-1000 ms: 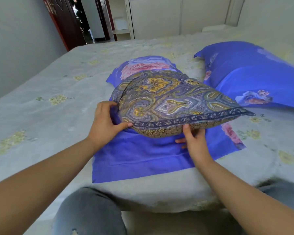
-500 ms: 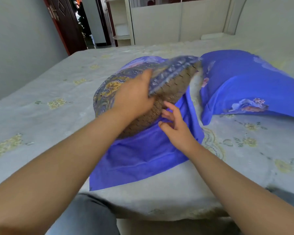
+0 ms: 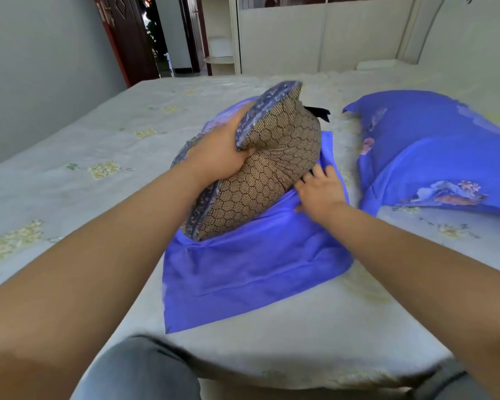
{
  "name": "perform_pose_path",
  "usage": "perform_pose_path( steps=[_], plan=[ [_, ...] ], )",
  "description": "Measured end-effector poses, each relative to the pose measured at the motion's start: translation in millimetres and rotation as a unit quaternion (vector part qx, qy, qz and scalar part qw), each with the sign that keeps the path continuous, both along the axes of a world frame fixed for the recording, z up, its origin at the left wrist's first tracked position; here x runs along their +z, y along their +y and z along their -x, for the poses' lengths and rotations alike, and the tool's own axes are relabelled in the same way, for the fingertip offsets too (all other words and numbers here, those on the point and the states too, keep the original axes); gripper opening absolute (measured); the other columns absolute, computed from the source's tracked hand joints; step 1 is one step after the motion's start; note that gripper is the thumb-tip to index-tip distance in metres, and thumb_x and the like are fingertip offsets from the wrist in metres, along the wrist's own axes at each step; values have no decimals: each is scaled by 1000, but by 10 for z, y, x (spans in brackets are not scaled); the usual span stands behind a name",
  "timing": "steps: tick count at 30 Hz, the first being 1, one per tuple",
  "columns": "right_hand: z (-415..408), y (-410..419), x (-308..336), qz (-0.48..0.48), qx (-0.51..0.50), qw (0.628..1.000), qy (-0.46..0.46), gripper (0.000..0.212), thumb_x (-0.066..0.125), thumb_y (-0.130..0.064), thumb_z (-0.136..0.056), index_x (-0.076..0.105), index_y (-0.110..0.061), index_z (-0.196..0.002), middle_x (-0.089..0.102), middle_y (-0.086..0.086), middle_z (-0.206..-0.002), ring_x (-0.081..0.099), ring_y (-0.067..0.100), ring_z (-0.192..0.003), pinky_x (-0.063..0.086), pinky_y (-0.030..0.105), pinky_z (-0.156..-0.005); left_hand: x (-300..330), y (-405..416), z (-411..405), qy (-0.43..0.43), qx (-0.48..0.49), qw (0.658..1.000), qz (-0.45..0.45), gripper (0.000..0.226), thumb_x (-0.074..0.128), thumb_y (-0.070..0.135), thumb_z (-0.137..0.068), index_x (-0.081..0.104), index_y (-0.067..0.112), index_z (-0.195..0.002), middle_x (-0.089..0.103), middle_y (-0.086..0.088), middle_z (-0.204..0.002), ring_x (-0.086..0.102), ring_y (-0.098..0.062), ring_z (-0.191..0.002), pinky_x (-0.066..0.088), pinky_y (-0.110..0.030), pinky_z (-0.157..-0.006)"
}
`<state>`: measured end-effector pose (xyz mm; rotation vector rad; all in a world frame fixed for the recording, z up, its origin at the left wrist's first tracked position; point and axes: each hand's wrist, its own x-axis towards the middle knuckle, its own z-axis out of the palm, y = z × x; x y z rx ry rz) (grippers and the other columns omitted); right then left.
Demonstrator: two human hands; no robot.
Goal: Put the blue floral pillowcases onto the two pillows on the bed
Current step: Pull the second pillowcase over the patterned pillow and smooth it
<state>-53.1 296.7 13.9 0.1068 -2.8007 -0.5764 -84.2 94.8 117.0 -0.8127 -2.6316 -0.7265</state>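
A patterned pillow (image 3: 272, 174), blue paisley on top and brown honeycomb mesh underneath, stands tilted on edge over a flat blue floral pillowcase (image 3: 251, 264) in the middle of the bed. My left hand (image 3: 220, 151) grips the pillow's raised edge. My right hand (image 3: 319, 192) lies at the pillow's right side on the blue cloth, its fingertips tucked under the pillow's edge; whether it grips the cloth I cannot tell. A second pillow (image 3: 433, 151), inside its blue floral case, lies on the right.
The bed (image 3: 70, 183) has a pale sheet with faint yellow flowers. Its near edge is just in front of my knees (image 3: 145, 370). A grey wall stands on the left, an open dark door (image 3: 133, 39) at the back left, and white cupboards behind.
My left hand has turned the pillow from flat up onto its edge, showing the mesh underside. My right hand moved from under the pillow's front to its right side on the pillowcase.
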Motion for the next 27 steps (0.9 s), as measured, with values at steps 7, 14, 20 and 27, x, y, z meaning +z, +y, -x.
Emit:
perform_pose_path(
  steps=[7,14,20,27],
  plan=[
    [-456,516,84,16,244,967,68,14,62,-27,-58,57,-15,-65,60,-2,-60,56,25,-67,31,35,-73,-376,487,78,-21,-31,985,166,67,56,22,-87,22,25,-145,55,-14,-118,57,-32,-105,48,-40,-85],
    [-804,204,-139,368,141,883,257,21,49,-26,-71,55,-11,-58,48,-2,-57,48,20,-65,45,32,-51,-648,840,-127,-14,-70,935,346,41,57,33,-83,58,12,-118,59,-13,-123,58,-32,-110,49,-39,-92],
    [-772,-27,-412,475,166,809,305,11,52,-9,-70,56,-6,-60,55,15,-123,50,23,-108,41,26,-83,-682,848,-343,-87,-97,878,461,22,49,15,-88,60,4,-103,63,-15,-112,60,-32,-93,47,-34,-77],
    [-675,92,-45,246,191,945,100,33,33,-32,-75,57,-11,-82,68,10,-78,64,33,-67,42,32,-53,-766,677,-329,-200,-134,912,331,12,59,20,-86,60,17,-97,65,-8,-109,59,-25,-89,43,-27,-74]
  ],
)
